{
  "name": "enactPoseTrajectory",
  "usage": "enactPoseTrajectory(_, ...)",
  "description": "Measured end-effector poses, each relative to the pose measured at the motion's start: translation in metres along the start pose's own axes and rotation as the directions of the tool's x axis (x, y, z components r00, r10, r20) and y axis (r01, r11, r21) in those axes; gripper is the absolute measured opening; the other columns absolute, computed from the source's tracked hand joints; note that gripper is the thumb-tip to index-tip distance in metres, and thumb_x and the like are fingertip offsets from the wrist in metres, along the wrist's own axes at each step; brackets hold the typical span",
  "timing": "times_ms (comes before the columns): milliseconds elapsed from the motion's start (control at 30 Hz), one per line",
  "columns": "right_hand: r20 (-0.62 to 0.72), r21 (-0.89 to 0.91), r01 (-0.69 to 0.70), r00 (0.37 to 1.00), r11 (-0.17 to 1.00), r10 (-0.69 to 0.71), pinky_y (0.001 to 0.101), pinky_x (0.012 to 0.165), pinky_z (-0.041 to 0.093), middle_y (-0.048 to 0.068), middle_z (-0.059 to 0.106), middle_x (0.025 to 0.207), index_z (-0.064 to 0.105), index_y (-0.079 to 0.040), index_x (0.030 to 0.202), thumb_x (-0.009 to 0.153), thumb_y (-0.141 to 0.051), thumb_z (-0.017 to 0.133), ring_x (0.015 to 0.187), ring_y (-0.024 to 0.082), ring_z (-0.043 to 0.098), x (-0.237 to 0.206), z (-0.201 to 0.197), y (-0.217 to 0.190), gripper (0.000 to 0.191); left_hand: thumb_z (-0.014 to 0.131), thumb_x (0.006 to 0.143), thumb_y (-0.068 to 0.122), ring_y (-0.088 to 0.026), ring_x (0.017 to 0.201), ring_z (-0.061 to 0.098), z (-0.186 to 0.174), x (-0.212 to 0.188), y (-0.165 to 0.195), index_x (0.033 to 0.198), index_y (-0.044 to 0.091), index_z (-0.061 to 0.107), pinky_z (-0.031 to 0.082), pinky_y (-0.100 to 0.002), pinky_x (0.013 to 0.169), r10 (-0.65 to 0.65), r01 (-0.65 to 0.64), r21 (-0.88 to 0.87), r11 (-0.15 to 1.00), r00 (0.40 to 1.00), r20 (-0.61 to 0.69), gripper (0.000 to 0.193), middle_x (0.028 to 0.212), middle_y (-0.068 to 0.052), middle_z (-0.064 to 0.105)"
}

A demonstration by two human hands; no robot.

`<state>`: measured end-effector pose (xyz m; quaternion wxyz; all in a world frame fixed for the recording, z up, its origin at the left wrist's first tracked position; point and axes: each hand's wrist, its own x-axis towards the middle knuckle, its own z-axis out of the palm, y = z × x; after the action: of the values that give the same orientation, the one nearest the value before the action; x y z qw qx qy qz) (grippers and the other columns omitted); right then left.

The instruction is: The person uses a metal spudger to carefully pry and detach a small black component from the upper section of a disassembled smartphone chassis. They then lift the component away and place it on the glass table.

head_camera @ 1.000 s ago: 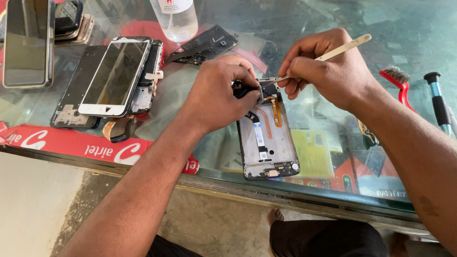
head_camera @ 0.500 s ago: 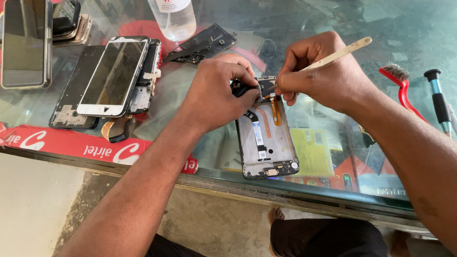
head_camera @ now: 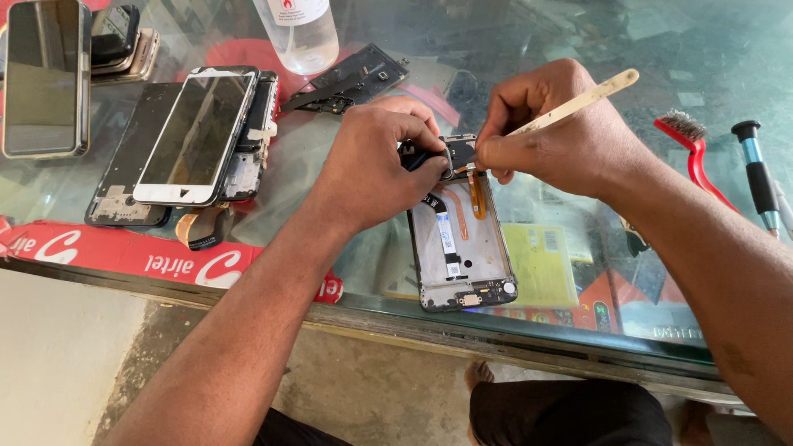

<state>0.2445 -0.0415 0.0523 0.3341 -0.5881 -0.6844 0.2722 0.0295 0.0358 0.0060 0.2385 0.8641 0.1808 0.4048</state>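
An opened phone frame [head_camera: 462, 256] lies on the glass counter [head_camera: 578, 124] with its flex cables showing. My left hand [head_camera: 376, 161] pinches a small dark part at the frame's top end. My right hand [head_camera: 553, 136] grips a pale flat pry stick [head_camera: 578, 103] whose tip touches the top of the frame, right beside my left fingertips. The upper part of the frame is hidden under both hands.
At the left lie a white-fronted phone [head_camera: 198, 136] on other phone parts, a dark phone [head_camera: 45, 78] and a black circuit frame [head_camera: 347, 78]. A clear bottle [head_camera: 299, 29] stands at the back. A red brush [head_camera: 690, 144] and a blue-handled screwdriver [head_camera: 758, 173] lie at the right.
Both hands stay at the top of the phone frame. The pry stick has tilted slightly and its tip has shifted a little; the frame has not moved.
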Motion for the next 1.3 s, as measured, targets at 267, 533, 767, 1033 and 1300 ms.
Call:
enactPoseTrajectory(267, -0.003, -0.033, -0.012, 1.0, 0.999, 0.012, 0.025, 0.055, 0.055, 0.009, 0.074, 0.068, 0.075, 0.001, 0.076, 0.075, -0.003, 0.075, 0.062, 0.011, 0.071, 0.0003, -0.0006, 0.0, 0.005, 0.082, 0.075, 0.007, -0.022, 0.081, 0.071, -0.0002, 0.0003, -0.0002, 0.084, 0.0, 0.076, 0.055, -0.032, 0.071, 0.014, -0.014, 0.014, 1.0, 1.0, -0.007, 0.013, 0.089, -0.008, 0.072)
enactPoseTrajectory(533, -0.027, -0.096, 0.001, 1.0, 0.995, -0.004, 0.025, 0.053, 0.052, 0.009, 0.074, 0.066, 0.076, 0.0, 0.075, 0.075, -0.003, 0.076, 0.06, 0.01, 0.069, -0.0005, 0.0008, -0.0003, 0.004, 0.082, 0.075, 0.008, -0.021, 0.078, 0.072, -0.0001, 0.0005, 0.0009, 0.084, 0.0, 0.076, 0.055, -0.032, 0.069, -0.026, 0.026, 0.003, 1.0, 1.0, 0.002, 0.013, 0.089, -0.009, 0.072)
enactPoseTrajectory(767, -0.065, -0.03, 0.009, 0.998, 0.999, -0.011, 0.0248, 0.054, 0.055, 0.008, 0.074, 0.067, 0.074, 0.0, 0.076, 0.077, -0.004, 0.076, 0.06, 0.01, 0.071, -0.0001, 0.0018, 0.0045, 0.005, 0.081, 0.075, 0.008, -0.022, 0.08, 0.072, 0.0002, 0.0006, 0.0001, 0.084, 0.0, 0.076, 0.055, -0.032, 0.071, 0.003, -0.003, 0.007, 1.0, 1.0, -0.002, 0.013, 0.089, -0.01, 0.072)
enactPoseTrajectory(1033, -0.067, -0.002, 0.03, 0.997, 1.0, -0.03, 0.0251, 0.056, 0.055, 0.009, 0.074, 0.069, 0.073, 0.001, 0.075, 0.078, -0.002, 0.073, 0.062, 0.01, 0.07, 0.0005, 0.0026, 0.0066, 0.004, 0.081, 0.075, 0.007, -0.022, 0.078, 0.072, 0.0003, 0.001, -0.0015, 0.084, 0.0, 0.076, 0.055, -0.032, 0.069, 0.004, -0.004, -0.002, 1.0, 1.0, 0.001, 0.013, 0.089, -0.01, 0.072)
enactPoseTrajectory(1300, -0.078, -0.066, 0.034, 0.996, 0.997, -0.039, 0.0262, 0.052, 0.053, 0.008, 0.072, 0.066, 0.073, 0.0, 0.074, 0.079, -0.002, 0.073, 0.059, 0.01, 0.069, -0.001, 0.0039, 0.0011, 0.006, 0.081, 0.075, 0.007, -0.021, 0.077, 0.071, 0.0001, 0.0003, 0.0013, 0.084, 0.0, 0.075, 0.055, -0.031, 0.068, -0.048, 0.049, -0.013, 0.999, 0.999, 0.011, 0.013, 0.089, -0.009, 0.072)
